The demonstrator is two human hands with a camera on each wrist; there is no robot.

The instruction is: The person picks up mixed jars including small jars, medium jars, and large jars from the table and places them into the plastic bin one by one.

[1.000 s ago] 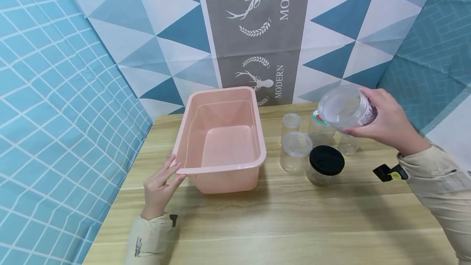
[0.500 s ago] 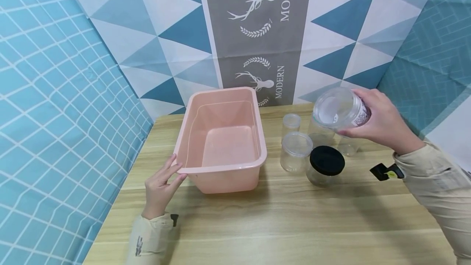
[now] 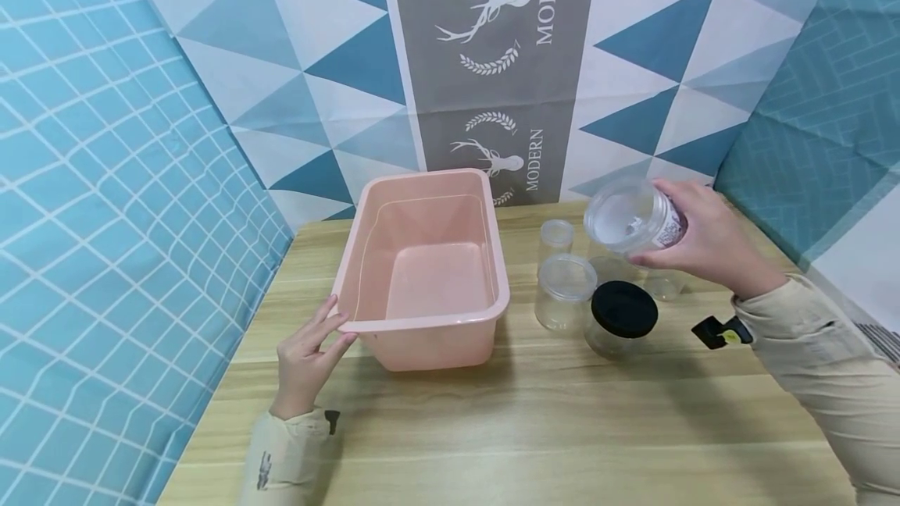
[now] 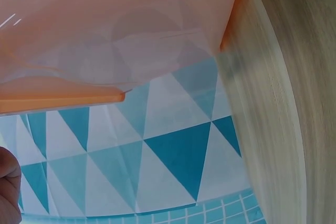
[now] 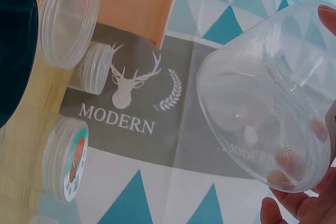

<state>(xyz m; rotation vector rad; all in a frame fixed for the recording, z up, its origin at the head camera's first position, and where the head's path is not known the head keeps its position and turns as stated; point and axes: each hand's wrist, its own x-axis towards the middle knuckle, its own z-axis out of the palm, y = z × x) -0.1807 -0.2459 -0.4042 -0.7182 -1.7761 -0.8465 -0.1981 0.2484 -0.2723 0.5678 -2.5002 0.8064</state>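
Note:
My right hand (image 3: 699, 236) grips a clear plastic jar (image 3: 622, 217), tilted on its side, with a printed label by the palm. It hangs over the group of jars. In the right wrist view the jar's see-through wall (image 5: 252, 108) faces the camera, with fingertips around it. My left hand (image 3: 305, 358) holds the near left corner of a pink plastic basin (image 3: 429, 322), fingers at the rim and thumb lower on the outside. Only a bit of that hand shows at the left wrist view's edge. The basin stands on the table with nothing inside.
Right of the basin stand a small clear jar (image 3: 556, 236), a wider clear jar (image 3: 565, 295) and a black-lidded jar (image 3: 623, 311). Behind them is a jar with a green and red printed lid (image 5: 76, 161). Patterned wall cloth (image 3: 351, 61) borders the wooden table (image 3: 450, 436).
My right hand has moved left and slightly down with the clear jar, now covering more of the jar with the printed lid. The left hand and basin stay put.

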